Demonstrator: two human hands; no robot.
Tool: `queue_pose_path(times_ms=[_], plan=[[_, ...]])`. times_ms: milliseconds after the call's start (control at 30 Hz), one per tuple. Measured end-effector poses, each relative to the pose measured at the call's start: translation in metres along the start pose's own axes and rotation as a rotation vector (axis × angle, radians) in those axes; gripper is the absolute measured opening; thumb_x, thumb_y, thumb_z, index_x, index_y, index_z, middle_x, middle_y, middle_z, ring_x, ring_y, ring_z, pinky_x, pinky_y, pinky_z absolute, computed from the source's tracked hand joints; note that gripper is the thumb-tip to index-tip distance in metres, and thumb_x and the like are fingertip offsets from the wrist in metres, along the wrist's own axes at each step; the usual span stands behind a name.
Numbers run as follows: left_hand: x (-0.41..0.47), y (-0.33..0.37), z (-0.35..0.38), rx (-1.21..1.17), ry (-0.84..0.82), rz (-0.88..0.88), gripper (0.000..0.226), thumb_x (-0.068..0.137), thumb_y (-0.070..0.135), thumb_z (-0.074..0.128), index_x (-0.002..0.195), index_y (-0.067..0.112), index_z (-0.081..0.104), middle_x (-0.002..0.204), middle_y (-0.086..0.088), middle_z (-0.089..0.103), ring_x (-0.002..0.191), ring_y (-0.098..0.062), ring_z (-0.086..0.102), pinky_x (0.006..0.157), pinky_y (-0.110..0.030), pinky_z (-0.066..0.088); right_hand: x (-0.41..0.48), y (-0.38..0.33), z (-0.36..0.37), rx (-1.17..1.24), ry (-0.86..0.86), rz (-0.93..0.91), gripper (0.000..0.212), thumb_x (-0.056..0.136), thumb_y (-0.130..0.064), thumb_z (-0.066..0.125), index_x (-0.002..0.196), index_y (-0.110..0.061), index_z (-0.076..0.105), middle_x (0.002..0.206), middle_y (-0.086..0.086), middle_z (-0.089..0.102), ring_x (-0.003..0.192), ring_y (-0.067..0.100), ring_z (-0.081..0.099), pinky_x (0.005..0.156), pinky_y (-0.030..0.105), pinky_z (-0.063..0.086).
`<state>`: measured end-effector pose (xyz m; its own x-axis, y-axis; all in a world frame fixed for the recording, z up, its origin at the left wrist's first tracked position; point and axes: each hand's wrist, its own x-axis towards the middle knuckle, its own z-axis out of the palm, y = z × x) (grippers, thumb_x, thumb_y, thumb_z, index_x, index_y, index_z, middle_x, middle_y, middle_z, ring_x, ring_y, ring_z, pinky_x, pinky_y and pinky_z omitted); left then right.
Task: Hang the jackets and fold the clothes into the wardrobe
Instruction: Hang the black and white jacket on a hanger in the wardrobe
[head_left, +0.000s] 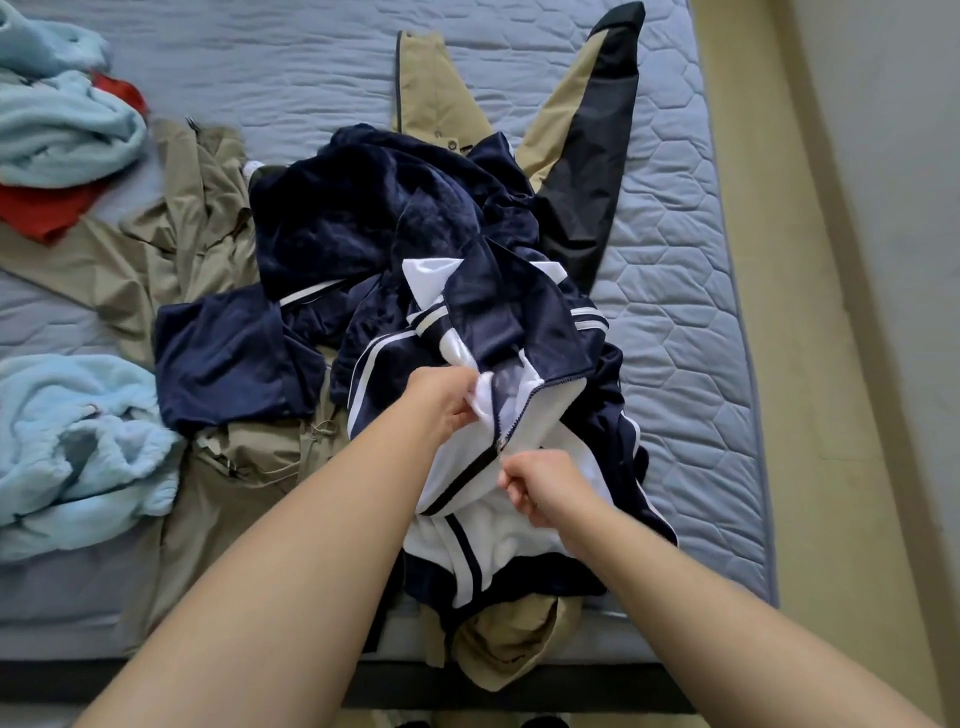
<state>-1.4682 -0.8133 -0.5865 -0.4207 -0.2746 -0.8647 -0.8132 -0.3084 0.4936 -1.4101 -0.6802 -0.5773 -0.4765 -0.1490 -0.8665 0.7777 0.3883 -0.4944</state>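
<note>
Both arms are stretched forward above the bed (675, 260). The navy-and-white jacket (519, 322), heaped under the hands, is pinched at its white lining by the left hand (444, 402) and gripped beside the zipper (460, 483) by the curled right hand (540, 488).

support surface: a bed with a blue-grey quilted mattress (675, 234), stitched in hexagons, on a dark frame (52, 686) visible along the near edge

items lying directly on the mattress:
- a light blue fleece garment (57, 130) at the far left, with a red garment (41, 213) showing beneath it
- a second light blue fleece garment (78, 447) at the near left, touching the beige jacket beside it
- a beige jacket (171, 244), spread crumpled across the left-centre
- a beige and black jacket (587, 156) at the far centre, one sleeve stretched flat toward the far right
- a beige hood (509, 644) overhanging the near edge; which jacket it belongs to cannot be determined
</note>
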Motion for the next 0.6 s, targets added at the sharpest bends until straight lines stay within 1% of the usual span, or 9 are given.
queue_pose_path(times_ms=[67, 167, 267, 333, 400, 433, 467, 533, 600], plan=[[-0.002, -0.005, -0.004, -0.144, -0.002, -0.031, 0.025, 0.083, -0.01, 0.043, 0.07, 0.006, 0.056, 0.064, -0.006, 0.053, 0.057, -0.017, 0.051, 0.06, -0.029, 0.051, -0.002, 0.012, 0.007, 0.015, -0.042, 0.068, 0.032, 0.09, -0.015, 0.047, 0.058, -0.015, 0.052, 0.043, -0.003, 0.044, 0.04, 0.01, 0.033, 0.042, 0.019, 0.02], [-0.003, -0.009, -0.012, -0.253, -0.087, -0.076, 0.027, 0.093, 0.003, 0.038, 0.095, 0.005, 0.065, 0.088, -0.011, 0.066, 0.078, -0.025, 0.062, 0.079, -0.043, 0.055, 0.001, 0.011, 0.004, -0.026, -0.008, 0.074, 0.026, 0.089, -0.016, 0.048, 0.064, -0.016, 0.055, 0.049, -0.004, 0.049, 0.043, 0.01, 0.037, 0.043, 0.019, 0.022], [-0.006, -0.012, -0.021, -0.226, -0.229, 0.02, 0.031, 0.094, 0.033, 0.049, 0.109, 0.011, 0.065, 0.107, -0.007, 0.068, 0.094, -0.023, 0.066, 0.085, -0.041, 0.053, 0.012, -0.009, -0.01, -0.052, 0.139, -0.034, 0.019, 0.091, -0.033, 0.055, 0.08, -0.017, 0.052, 0.072, -0.001, 0.057, 0.058, 0.012, 0.048, 0.049, 0.021, 0.032], [-0.006, -0.016, -0.024, -0.092, -0.282, 0.125, 0.066, 0.078, 0.05, 0.068, 0.127, 0.009, 0.052, 0.12, -0.008, 0.064, 0.107, -0.023, 0.063, 0.097, -0.044, 0.048, 0.023, -0.027, -0.016, 0.008, 0.198, -0.075, 0.028, 0.089, -0.042, 0.058, 0.08, -0.016, 0.05, 0.082, 0.002, 0.058, 0.069, 0.016, 0.053, 0.054, 0.024, 0.037], [-0.01, -0.023, -0.027, 0.063, -0.256, 0.195, 0.093, 0.061, 0.041, 0.079, 0.136, 0.01, 0.033, 0.124, -0.007, 0.058, 0.111, -0.022, 0.06, 0.1, -0.044, 0.046, 0.034, -0.042, -0.016, 0.114, 0.206, -0.021, 0.025, 0.086, -0.04, 0.062, 0.085, -0.016, 0.057, 0.088, 0.001, 0.063, 0.076, 0.016, 0.06, 0.057, 0.025, 0.041], [-0.013, -0.026, -0.029, 0.165, -0.244, 0.243, 0.094, 0.058, 0.033, 0.077, 0.137, 0.016, 0.027, 0.121, -0.004, 0.058, 0.109, -0.019, 0.06, 0.098, -0.04, 0.048, 0.04, -0.046, -0.015, 0.176, 0.203, 0.018, 0.022, 0.086, -0.036, 0.063, 0.091, -0.015, 0.06, 0.09, 0.001, 0.064, 0.076, 0.015, 0.061, 0.058, 0.026, 0.042], [-0.014, -0.029, -0.031, 0.274, -0.245, 0.287, 0.092, 0.058, 0.026, 0.072, 0.136, 0.02, 0.025, 0.116, -0.001, 0.058, 0.106, -0.016, 0.06, 0.093, -0.035, 0.05, 0.045, -0.049, -0.012, 0.236, 0.213, 0.045, 0.018, 0.085, -0.03, 0.064, 0.094, -0.014, 0.06, 0.09, 0.002, 0.066, 0.074, 0.014, 0.062, 0.057, 0.025, 0.042], [-0.016, -0.032, -0.036, 0.377, -0.253, 0.336, 0.083, 0.059, 0.021, 0.065, 0.134, 0.022, 0.029, 0.113, 0.001, 0.059, 0.103, -0.014, 0.059, 0.087, -0.028, 0.05, 0.051, -0.047, -0.006, 0.359, 0.281, 0.058, 0.007, 0.083, -0.016, 0.064, 0.083, -0.013, 0.058, 0.087, 0.006, 0.066, 0.068, 0.017, 0.06, 0.052, 0.025, 0.04], [-0.011, -0.033, -0.041, 0.27, -0.193, 0.317, 0.065, 0.071, 0.022, 0.065, 0.131, 0.018, 0.04, 0.115, -0.003, 0.06, 0.105, -0.019, 0.059, 0.095, -0.038, 0.048, 0.055, -0.044, -0.004, 0.509, 0.343, 0.034, 0.009, 0.082, -0.007, 0.059, 0.076, -0.011, 0.056, 0.082, 0.009, 0.065, 0.064, 0.018, 0.059, 0.049, 0.025, 0.041]])
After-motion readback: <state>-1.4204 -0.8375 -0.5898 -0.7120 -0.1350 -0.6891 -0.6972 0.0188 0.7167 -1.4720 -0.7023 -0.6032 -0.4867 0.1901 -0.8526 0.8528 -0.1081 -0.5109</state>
